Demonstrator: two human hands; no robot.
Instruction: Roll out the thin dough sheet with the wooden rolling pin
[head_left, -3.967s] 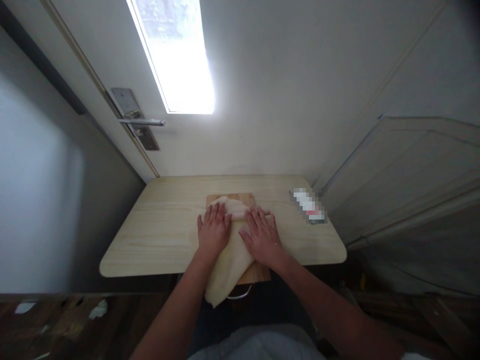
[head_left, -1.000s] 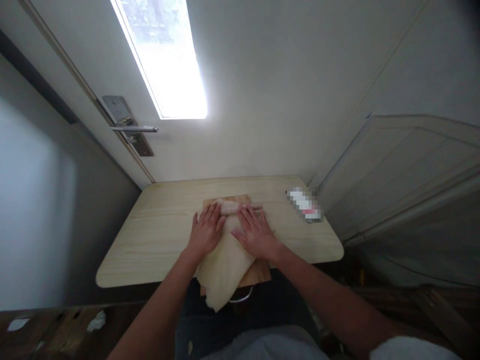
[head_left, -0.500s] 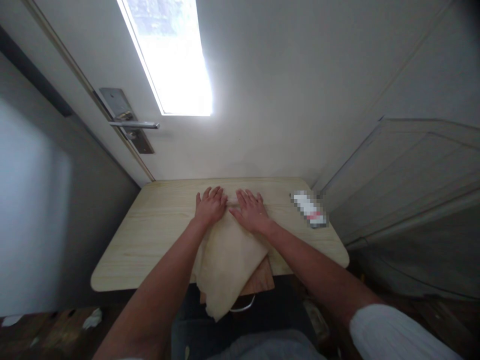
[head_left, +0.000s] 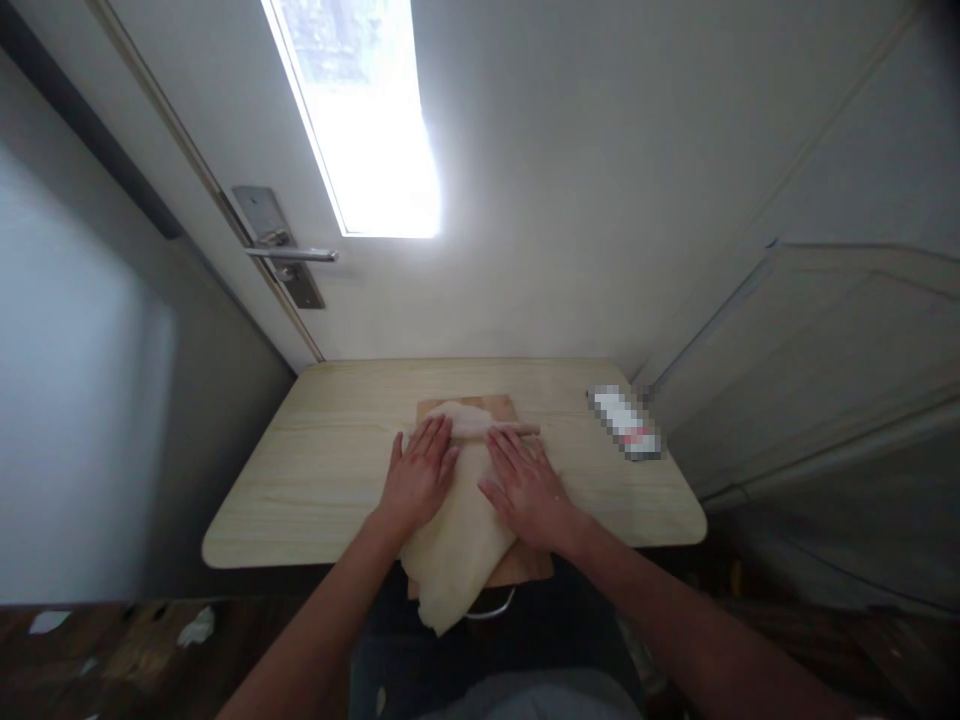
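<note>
A thin wooden rolling pin [head_left: 480, 430] lies crosswise on a large pale sheet of dough [head_left: 465, 535]. My left hand [head_left: 421, 470] rests flat with fingers stretched over the pin's left part. Over its right part lies my right hand [head_left: 525, 485], fingers extended and the thumb apart. Under the dough is a wooden cutting board [head_left: 529, 568], reaching past the table's front edge. A flap of dough hangs over the board's near side, where a curved metal handle [head_left: 491, 605] shows.
The light wood table [head_left: 315, 470] stands against a door with a window and a metal lever handle [head_left: 292, 255]. A blurred-out white and red item [head_left: 626, 422] lies at the table's right. Scraps of white paper [head_left: 196, 627] are on the floor at lower left.
Both hands have moved back toward me with the rolling pin. The far end of the dough and board is now uncovered. The view has shifted slightly.
</note>
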